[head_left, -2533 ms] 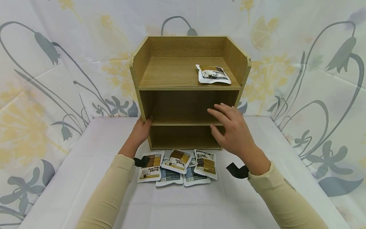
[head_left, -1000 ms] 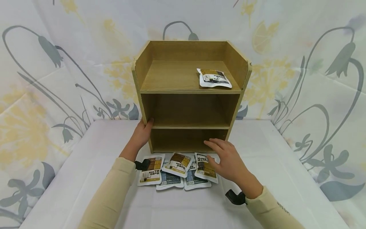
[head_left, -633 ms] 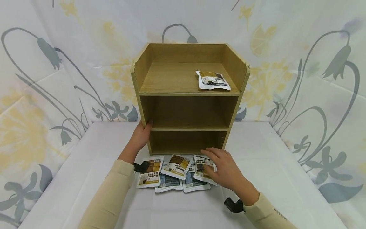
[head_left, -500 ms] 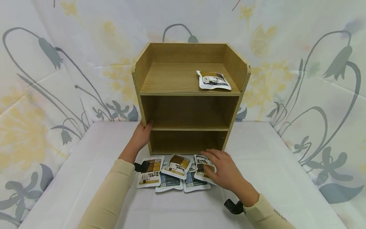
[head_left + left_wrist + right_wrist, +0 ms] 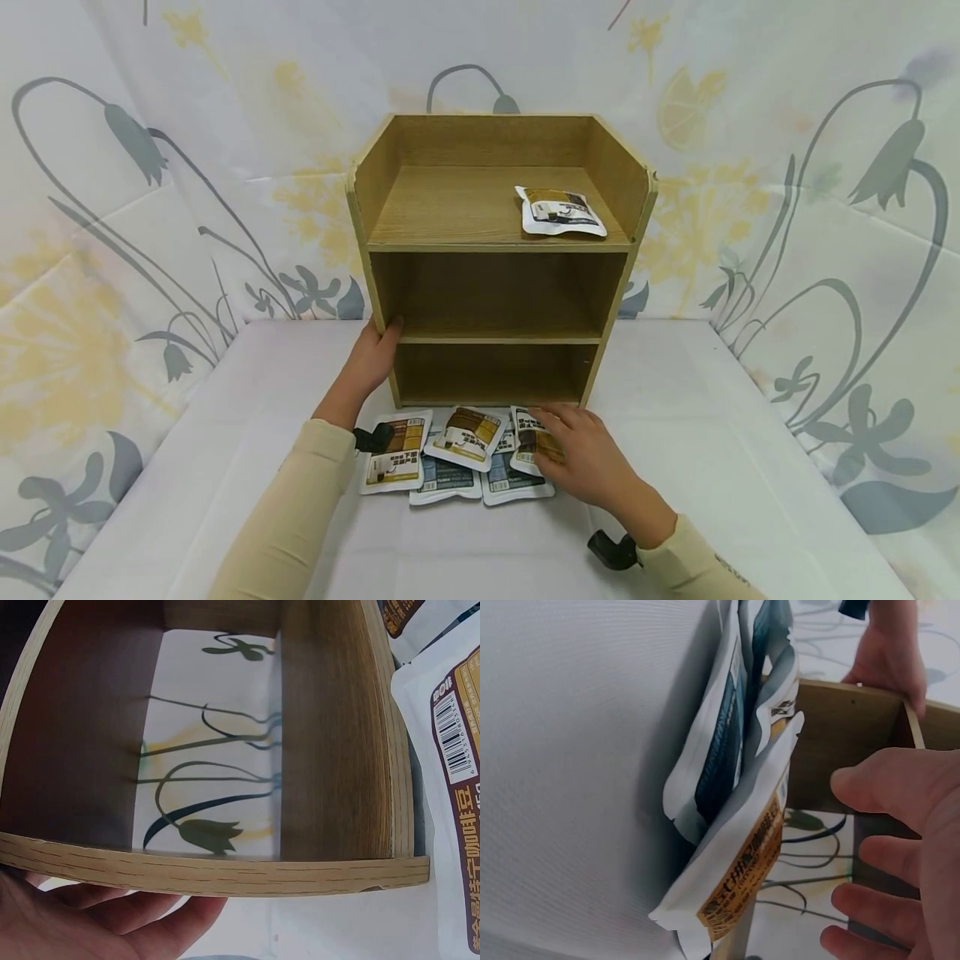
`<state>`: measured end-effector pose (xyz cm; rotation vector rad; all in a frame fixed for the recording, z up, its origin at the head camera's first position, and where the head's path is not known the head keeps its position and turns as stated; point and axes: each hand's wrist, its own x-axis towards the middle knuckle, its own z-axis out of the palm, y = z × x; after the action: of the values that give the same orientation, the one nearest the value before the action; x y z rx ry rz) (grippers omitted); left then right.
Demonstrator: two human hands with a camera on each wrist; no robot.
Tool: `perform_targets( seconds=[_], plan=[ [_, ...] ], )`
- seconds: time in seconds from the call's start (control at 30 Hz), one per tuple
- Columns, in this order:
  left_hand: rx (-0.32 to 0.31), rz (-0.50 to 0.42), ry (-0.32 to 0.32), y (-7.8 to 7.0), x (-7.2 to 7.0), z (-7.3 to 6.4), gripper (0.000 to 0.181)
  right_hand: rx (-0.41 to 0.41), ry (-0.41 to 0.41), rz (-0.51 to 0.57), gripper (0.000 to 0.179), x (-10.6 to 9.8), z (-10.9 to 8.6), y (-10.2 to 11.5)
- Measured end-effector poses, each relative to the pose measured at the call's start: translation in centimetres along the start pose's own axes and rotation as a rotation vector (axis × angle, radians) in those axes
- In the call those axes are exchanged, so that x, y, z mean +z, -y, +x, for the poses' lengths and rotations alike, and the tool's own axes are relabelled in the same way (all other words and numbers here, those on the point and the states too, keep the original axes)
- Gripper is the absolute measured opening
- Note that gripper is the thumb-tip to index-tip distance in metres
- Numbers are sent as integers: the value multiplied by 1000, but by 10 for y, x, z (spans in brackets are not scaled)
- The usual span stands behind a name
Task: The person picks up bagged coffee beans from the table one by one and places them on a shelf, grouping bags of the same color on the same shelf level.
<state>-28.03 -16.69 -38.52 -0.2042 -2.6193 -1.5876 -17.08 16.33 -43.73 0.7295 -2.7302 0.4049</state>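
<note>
A wooden shelf unit [image 5: 465, 192] with three levels stands at the table's centre. My left hand [image 5: 372, 357] grips its left side panel, thumb at the front edge; the left wrist view shows the fingers [image 5: 169, 922] around the panel. Spread out in front of the shelf lie several white coffee bean pouches, some with brown-yellow labels, others blue. My right hand [image 5: 588, 457] is over the rightmost brown-yellow pouch [image 5: 528, 437], overlapping its right side. In the right wrist view its spread fingers [image 5: 877, 907] are apart from that pouch [image 5: 739, 862].
One coffee bean pouch [image 5: 561, 212] lies on the top level, towards the right. Below the shelf are the left brown-yellow pouch [image 5: 396, 454], a middle one [image 5: 467, 435] and two blue pouches [image 5: 444, 482] partly underneath. A flower-print cloth [image 5: 750, 208] hangs behind.
My right hand has come down from the shelf's middle level to the rightmost pouch, lowering a little more in the last half second. My left hand has stayed on the side panel.
</note>
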Motion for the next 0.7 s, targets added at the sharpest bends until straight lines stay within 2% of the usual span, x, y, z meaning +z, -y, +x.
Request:
perform_targets(
  seconds=[0.23,0.4,0.7],
  plan=[
    [-14,10,2,-2,0,-1,67,48,97,5,69,2,-1,0],
    [-16,7,-4,-2,-1,-1,67,64,136,40,73,8,0,0],
    [-23,0,13,-2,0,-4,68,75,202,38,78,15,-1,2]
  ],
)
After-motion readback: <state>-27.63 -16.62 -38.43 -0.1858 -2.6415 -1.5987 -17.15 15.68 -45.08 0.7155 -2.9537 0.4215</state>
